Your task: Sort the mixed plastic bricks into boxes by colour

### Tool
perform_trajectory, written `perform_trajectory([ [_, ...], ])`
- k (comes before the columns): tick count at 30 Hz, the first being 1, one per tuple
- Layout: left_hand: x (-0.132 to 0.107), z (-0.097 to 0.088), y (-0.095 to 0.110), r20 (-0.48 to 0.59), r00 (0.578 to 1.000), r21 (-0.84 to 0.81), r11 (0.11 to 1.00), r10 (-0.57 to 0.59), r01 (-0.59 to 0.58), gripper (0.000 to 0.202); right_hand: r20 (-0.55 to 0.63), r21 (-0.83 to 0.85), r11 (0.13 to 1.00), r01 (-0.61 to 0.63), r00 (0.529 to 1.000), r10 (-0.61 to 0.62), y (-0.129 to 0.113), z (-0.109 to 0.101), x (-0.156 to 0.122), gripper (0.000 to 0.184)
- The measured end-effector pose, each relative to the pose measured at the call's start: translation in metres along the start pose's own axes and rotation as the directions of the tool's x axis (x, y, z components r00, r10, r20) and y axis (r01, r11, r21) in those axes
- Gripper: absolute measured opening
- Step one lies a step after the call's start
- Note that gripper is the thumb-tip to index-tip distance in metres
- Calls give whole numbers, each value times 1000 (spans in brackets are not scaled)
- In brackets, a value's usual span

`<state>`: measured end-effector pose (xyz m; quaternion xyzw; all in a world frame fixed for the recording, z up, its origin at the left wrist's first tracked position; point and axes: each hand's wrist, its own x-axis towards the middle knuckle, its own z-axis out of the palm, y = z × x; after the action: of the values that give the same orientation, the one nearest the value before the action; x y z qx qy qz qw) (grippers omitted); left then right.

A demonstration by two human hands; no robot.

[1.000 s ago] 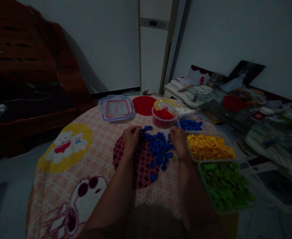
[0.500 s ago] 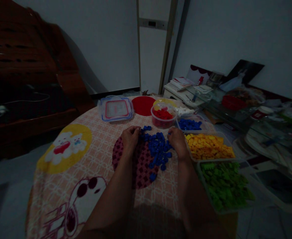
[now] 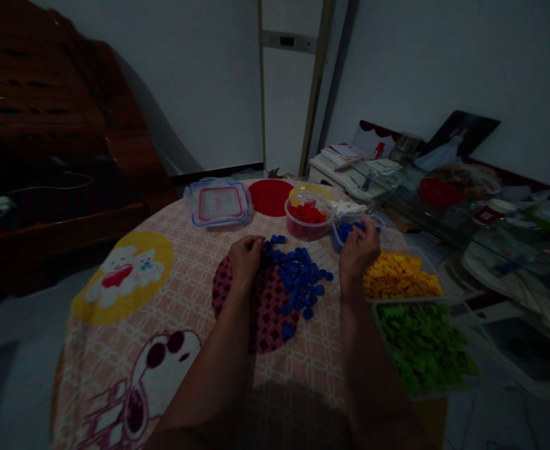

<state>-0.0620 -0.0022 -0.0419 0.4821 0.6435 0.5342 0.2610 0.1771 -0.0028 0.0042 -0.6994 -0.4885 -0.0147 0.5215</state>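
The right hand is raised over a clear box of blue blocks, its fingers loosely bent and slightly spread; whether this grip has hold of anything cannot be told. Half a second ago this hand was beside the loose pile of blue blocks on the table; it has since shifted away and to the right, and the pile's right edge, partly hidden behind it before, now shows. The left hand has stayed put at the pile's far left corner, thumb and fingertips drawn together against the small blue pieces; it is too dark to tell if one is pinched in that grip. The pile lies between the two forearms, partly over a dark pink patterned circle on the pink tablecloth. Just beside the right wrist are boxed yellow blocks, with boxed green blocks nearer the viewer. Beyond the pile stands a round clear tub holding red blocks, and to its left, well apart, lie clear lids edged in blue and red. Farther off, a carved wooden seat stands at the left.
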Motion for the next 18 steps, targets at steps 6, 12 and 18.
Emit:
perform_trajectory([
  [6, -4, -7, 14, 103, 986, 42, 990, 133, -138, 29, 275, -165, 976, 139, 957, -90, -17, -17, 5, 37],
  [12, -29, 8, 41, 659, 633, 39, 823, 405, -567, 38, 633, -401, 860, 316, 774, 10, -32, -18, -3, 33],
  [18, -60, 38, 42, 812, 487, 157, 681, 323, -715, 72, 766, -404, 814, 416, 640, 53, -14, -4, -11, 25],
])
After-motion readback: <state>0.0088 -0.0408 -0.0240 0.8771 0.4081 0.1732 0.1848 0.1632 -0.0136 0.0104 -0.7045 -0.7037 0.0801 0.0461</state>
